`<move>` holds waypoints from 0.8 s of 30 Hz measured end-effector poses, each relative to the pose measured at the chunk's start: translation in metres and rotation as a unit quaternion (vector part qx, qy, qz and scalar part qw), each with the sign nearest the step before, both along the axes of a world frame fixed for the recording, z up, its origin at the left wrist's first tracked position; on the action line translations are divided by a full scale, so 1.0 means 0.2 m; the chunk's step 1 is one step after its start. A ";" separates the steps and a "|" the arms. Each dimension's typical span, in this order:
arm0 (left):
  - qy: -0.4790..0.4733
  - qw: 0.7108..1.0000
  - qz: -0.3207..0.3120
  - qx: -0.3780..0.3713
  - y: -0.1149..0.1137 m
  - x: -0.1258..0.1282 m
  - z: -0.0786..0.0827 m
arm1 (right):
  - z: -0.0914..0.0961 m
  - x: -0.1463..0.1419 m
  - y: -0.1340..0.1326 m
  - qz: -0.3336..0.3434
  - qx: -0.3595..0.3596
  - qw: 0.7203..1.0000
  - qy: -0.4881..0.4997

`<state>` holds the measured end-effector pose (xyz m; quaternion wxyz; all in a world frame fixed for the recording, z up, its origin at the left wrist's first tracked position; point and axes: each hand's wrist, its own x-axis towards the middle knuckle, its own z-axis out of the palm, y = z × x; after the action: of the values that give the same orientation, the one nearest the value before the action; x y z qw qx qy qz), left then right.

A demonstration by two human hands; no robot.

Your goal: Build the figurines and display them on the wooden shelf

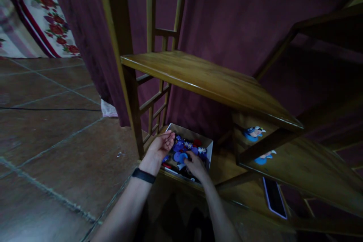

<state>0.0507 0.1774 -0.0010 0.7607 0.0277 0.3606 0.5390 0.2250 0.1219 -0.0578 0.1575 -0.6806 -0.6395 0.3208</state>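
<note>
A shallow white box (210, 151) stands on the bottom shelf, filled with small blue, purple, red and white figures and round pieces. My right hand (195, 164) reaches into it from the right, thumb and fingers closed at the edge of a light-blue round piece (182, 157). Over the box's left side is my left hand (163, 144), palm turned up, fingers loosely bent and apart with nothing visible in them. A dark band (144, 175) circles the left wrist.
A wooden shelf board (198, 75) hangs above the box, with a wooden post (133, 113) on the left. Two blue-and-white figurines (253, 133) stand to the right. A phone (274, 197) lies lower right. Behind hangs a purple curtain (221, 26); tiled floor (70, 162) spreads left.
</note>
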 end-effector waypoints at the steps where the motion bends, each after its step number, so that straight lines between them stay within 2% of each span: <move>1: 0.003 1.000 -0.002 0.000 0.00 0.00 -0.01 | 0.00 -0.02 -0.01 0.001 0.004 1.000 -0.016; 6: 0.026 1.000 -0.003 0.002 -0.01 0.01 -0.01 | 0.02 -0.04 -0.07 0.029 0.033 0.994 -0.097; 12: 0.033 0.999 -0.016 -0.016 -0.01 0.03 0.00 | 0.02 0.06 -0.05 0.005 0.015 0.992 -0.127; 19: 0.038 0.999 -0.025 -0.010 0.00 0.05 -0.01 | -0.02 0.15 -0.01 -0.069 0.010 0.998 0.000; 24: 0.039 0.999 -0.024 0.000 0.01 0.04 -0.02 | -0.07 0.15 0.01 -0.131 0.031 0.980 0.149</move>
<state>0.0585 0.1789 -0.0060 0.7589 0.0570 0.3893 0.5189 0.2548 0.1244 -0.0728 0.3129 -0.6974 -0.5240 0.3756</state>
